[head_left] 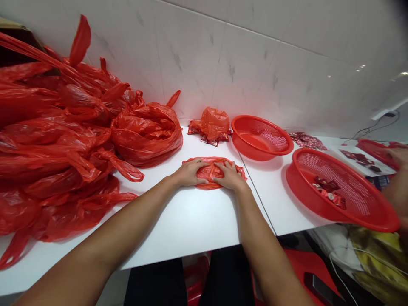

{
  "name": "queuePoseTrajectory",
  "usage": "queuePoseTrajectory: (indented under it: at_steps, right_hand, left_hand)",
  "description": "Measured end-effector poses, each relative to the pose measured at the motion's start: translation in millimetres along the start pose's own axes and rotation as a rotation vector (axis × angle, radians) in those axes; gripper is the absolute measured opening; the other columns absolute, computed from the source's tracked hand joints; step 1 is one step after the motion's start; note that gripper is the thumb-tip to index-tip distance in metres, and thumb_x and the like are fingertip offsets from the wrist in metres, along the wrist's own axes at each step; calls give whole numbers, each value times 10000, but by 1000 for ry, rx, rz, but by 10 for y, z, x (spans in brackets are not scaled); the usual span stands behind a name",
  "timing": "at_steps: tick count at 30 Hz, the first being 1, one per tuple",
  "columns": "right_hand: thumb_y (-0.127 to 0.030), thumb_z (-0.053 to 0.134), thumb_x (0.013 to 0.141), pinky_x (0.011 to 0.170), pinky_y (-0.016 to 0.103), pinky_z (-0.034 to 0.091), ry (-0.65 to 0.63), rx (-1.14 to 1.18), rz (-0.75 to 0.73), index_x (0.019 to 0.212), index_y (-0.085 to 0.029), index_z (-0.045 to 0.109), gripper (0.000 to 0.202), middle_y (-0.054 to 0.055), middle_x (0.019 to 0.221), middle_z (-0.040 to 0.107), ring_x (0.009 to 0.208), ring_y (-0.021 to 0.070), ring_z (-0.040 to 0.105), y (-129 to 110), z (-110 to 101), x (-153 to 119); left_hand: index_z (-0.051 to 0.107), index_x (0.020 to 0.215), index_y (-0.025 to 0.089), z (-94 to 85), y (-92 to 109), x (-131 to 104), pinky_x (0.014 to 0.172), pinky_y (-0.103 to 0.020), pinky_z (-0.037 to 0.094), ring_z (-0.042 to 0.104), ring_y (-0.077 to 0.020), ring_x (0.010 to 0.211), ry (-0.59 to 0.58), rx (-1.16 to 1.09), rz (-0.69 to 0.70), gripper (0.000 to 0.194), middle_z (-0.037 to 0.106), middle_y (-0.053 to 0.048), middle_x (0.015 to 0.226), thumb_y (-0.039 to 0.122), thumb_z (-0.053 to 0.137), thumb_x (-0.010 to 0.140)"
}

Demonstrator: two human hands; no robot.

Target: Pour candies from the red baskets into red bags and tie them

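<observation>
Work surface: white table [191,225], smooth and faintly glossy, a straight seam running to the right of the hands.
Bag under hands: thin red plastic bag [209,172], pressed to a low, wrinkled oval on the table, mid-surface between the large bag heap and the baskets; film creased and shiny, edges ruffled.
Left hand: left hand [190,172], palm down on the bag's left part, thumb spread well away from the fingers; a wide, flat contact rather than a closed grip.
Right hand: right hand [230,175], palm down on the bag's right part, fingers splayed, thumb pointing toward the left hand; likewise wide.
Bag heap: red plastic bags [54,144], crinkled, translucent in places, looped handles sticking out; a rounded bundle [146,136] bulges at its right end.
By the wall: crumpled bag [214,122], lighter orange-red, puffed, sitting on glossy dark-red packets [208,139].
Rear basket: round red basket [255,153], rigid plastic, flared rim, perforated side.
Front basket: larger red basket [310,193], same mesh-like perforation, overhanging the table edge; small shiny wrapped pieces [330,193] inside.
Wall: pale marble-look panels [223,63], polished, grey-flecked.
Far right: another person's arm [395,187], blurred, beside the front basket.
</observation>
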State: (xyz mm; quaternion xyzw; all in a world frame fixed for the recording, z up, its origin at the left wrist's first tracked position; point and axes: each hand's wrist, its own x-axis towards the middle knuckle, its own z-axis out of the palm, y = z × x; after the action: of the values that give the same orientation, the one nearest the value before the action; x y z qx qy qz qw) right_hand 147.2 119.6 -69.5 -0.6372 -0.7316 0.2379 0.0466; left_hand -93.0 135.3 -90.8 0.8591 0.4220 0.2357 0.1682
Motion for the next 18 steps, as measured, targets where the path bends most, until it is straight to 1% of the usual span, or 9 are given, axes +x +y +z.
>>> queuePoseTrajectory:
  at_steps: [2, 5, 6, 9, 10, 12, 14, 15, 18]
  right_hand:
    - [-664, 685, 856, 1224, 692, 159, -27, -6, 37, 1651, -443, 232, 941, 12, 1774, 73, 1613, 404, -124, -18, -7, 8]
    - [-695, 674, 850, 1232, 687, 142, -44, -16, 55, 1662, -427, 202, 977, 19, 1775, 59, 1611, 396, -141, -19, -12, 15]
    - [-703, 665, 853, 1230, 696, 139, -41, -16, 54, 1661, -422, 214, 967, 24, 1774, 66, 1611, 401, -136, -10, -8, 19]
    - [-712, 653, 860, 1216, 726, 136, -6, -11, 43, 1654, -406, 265, 935, 49, 1769, 104, 1609, 431, -103, 31, 26, 37]
    - [-707, 655, 862, 1212, 731, 139, 8, -10, 36, 1651, -403, 282, 924, 55, 1767, 118, 1609, 441, -88, 46, 41, 46]
    - [-692, 665, 864, 1203, 736, 158, 26, -4, 24, 1643, -398, 312, 904, 65, 1761, 144, 1607, 454, -64, 71, 70, 60]
    - [-672, 679, 864, 1192, 737, 187, 36, 5, 20, 1635, -388, 336, 891, 78, 1754, 168, 1607, 461, -38, 84, 87, 64]
    - [-663, 687, 864, 1187, 740, 197, 42, 12, 20, 1632, -382, 346, 886, 85, 1751, 178, 1607, 464, -28, 85, 90, 60]
    - [-643, 719, 847, 1180, 739, 221, 92, 44, -4, 1616, -352, 388, 886, 111, 1732, 236, 1605, 466, 29, 66, 92, 35]
  left_hand:
    - [643, 1403, 259, 19, -10, -12, 1048, -435, 554, 669, -303, 1224, 46, -15, 104, 679, 698, -92, 1347, 478, 813, 784]
    - [694, 1323, 249, 12, 68, -16, 1082, -458, 534, 665, -291, 1240, 148, 40, 220, 490, 714, -93, 1335, 435, 737, 871]
    - [699, 1317, 246, 4, 122, -14, 1094, -470, 521, 649, -290, 1264, 201, 78, 208, 441, 697, -99, 1365, 420, 687, 912]
    - [692, 1347, 255, -11, 339, -10, 1140, -513, 464, 578, -294, 1349, 331, 183, 52, 391, 633, -104, 1461, 356, 516, 1012]
    - [692, 1353, 273, -5, 411, -8, 1162, -524, 437, 558, -292, 1372, 323, 198, 19, 395, 629, -91, 1470, 335, 478, 1027]
    - [702, 1341, 323, 28, 525, 0, 1206, -534, 383, 533, -280, 1404, 215, 190, 45, 395, 648, -51, 1459, 303, 461, 1029]
    - [702, 1338, 346, 78, 571, 13, 1255, -538, 311, 505, -271, 1436, 95, 187, 100, 397, 656, -28, 1455, 281, 475, 1019]
    - [694, 1352, 335, 104, 565, 21, 1274, -545, 271, 494, -277, 1445, 67, 206, 93, 398, 649, -37, 1462, 291, 486, 1015]
    - [669, 1392, 235, 159, 467, 39, 1286, -578, 207, 471, -340, 1449, 70, 303, -100, 463, 592, -126, 1505, 426, 544, 989]
